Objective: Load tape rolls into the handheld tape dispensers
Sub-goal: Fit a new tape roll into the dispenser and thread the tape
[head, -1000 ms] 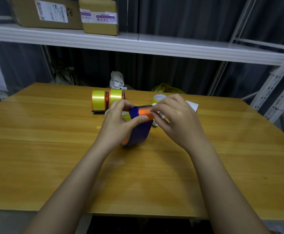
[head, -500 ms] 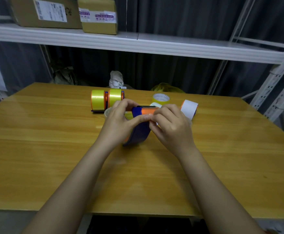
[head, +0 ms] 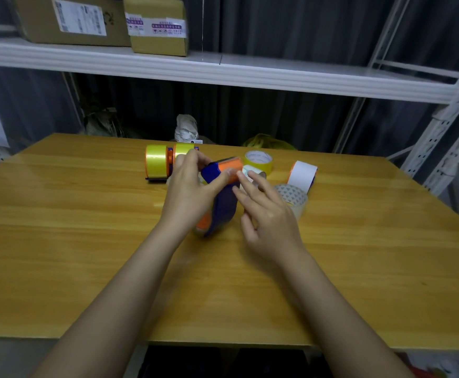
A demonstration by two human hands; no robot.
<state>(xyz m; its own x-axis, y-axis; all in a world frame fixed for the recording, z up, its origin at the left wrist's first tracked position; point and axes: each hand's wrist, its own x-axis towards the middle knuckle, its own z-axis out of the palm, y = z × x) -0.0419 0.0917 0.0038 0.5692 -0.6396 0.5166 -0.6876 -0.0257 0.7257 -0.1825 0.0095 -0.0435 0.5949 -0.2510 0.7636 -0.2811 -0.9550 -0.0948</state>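
Head view, looking down on a wooden table point(head: 86, 241) beneath a white shelf point(head: 250, 75) that carries two cardboard boxes point(head: 70, 20). Far left on the table, two loaded dispensers with yellow tape point(head: 156, 162) stand side by side, touching, near the table's far edge. Just to their right, the left hand point(head: 187, 195) grasps a blue and orange tape dispenser point(head: 223, 192): the thumb presses the near side of the orange top part and the fingers curl over its far side, while the blue body reaches down to the table surface. Whether a roll sits inside this dispenser cannot be told, since the hand covers its side. To the right, the right hand point(head: 266, 214) is released, holding nothing, its fingers point(head: 246, 178) straight and spread, the tips just beside the dispenser's orange top; contact cannot be confirmed. Behind the right hand's fingertips lies a yellow tape roll point(head: 258, 160), flat on the table, with a small pale roll point(head: 250, 170) just in front of it. A clear tape roll point(head: 294, 197) lies flat beside the right hand. Farthest right, another dispenser holding a white roll point(head: 303, 174) stands upright near the clear roll.
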